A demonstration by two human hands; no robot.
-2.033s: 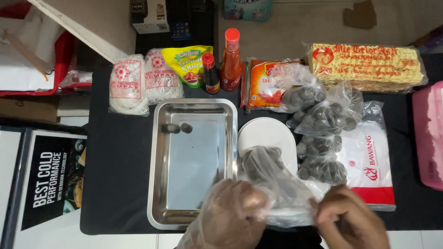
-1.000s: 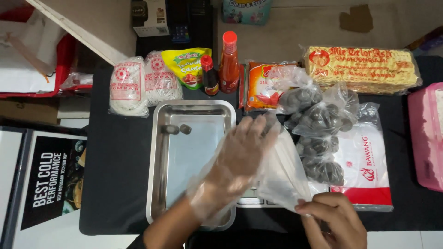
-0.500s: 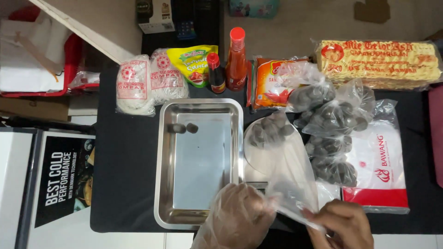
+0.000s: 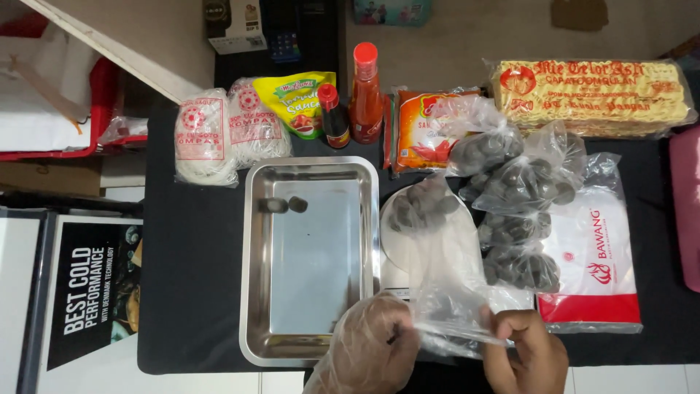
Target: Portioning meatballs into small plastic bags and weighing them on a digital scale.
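My left hand, in a thin clear plastic glove, and my bare right hand both pinch the open mouth of a clear plastic bag at the near edge of the black table. The bag stretches away from me, and its far end, filled with dark round balls, rests on a white scale plate. To the left lies a steel tray with two dark balls near its far edge.
Several tied bags of dark balls lie right of the scale, beside a white-and-red pouch. At the back stand noodle packs, a sauce pouch, two bottles, an orange packet, a yellow noodle block. A pink box sits far right.
My gloved left hand reached into the bag over the scale, then drew back to its mouth. The balls now lie at the bag's far end. Both hands hold the opening.
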